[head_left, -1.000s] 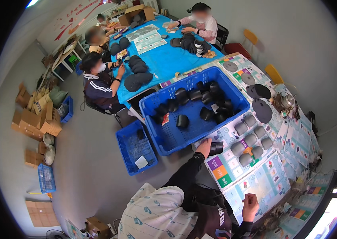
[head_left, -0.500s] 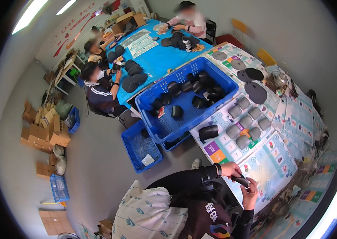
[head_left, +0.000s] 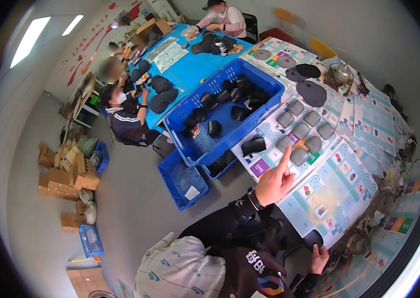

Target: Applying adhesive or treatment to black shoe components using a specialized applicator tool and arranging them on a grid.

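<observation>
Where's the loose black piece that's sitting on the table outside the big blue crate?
In the head view, the black piece lies on the printed table cover, just right of the big blue crate and left of the grey pieces, above the raised left hand.

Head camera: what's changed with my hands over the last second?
The left hand let go of the black piece and now hangs over the table, forefinger out. The right hand alone holds the black piece at the table edge. The blue crate and grey pieces stayed put.

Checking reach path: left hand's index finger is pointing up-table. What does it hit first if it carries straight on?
Probably the nearest grey pad just beyond the left hand; height above the table is unclear, so it might pass over it.
</observation>
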